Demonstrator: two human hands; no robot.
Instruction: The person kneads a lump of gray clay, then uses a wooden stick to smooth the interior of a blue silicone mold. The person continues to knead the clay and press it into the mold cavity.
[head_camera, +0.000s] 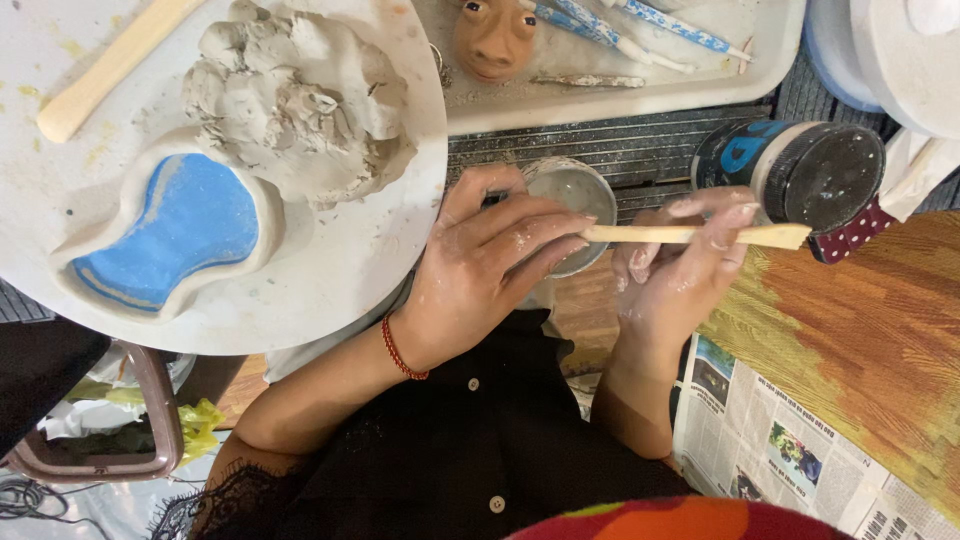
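1. Your wooden modelling stick (690, 235) lies level, long axis running 9 to 3 o'clock, flat blade tip towards 3, in front of the dark jar (800, 170).
2. It looks light, stiff and clay-slick, so hold it mid-shaft.
3. Your left hand (490, 265) pinches the 9 o'clock end, fingers pressed together.
4. Your right hand (675, 265) curls round the middle.
5. A small grey bowl (575, 190) sits behind your left fingers.

Clay lump (300, 100) on board (340, 270) — left of jar (800, 170)

Tabletop and items resting on it
Tabletop (640, 150), dark and ribbed, carries a round white board (340, 250), a white tray (620, 100), a dark jar (800, 170) on its side, newspaper (770, 440) and a yellow-orange cloth (860, 340)
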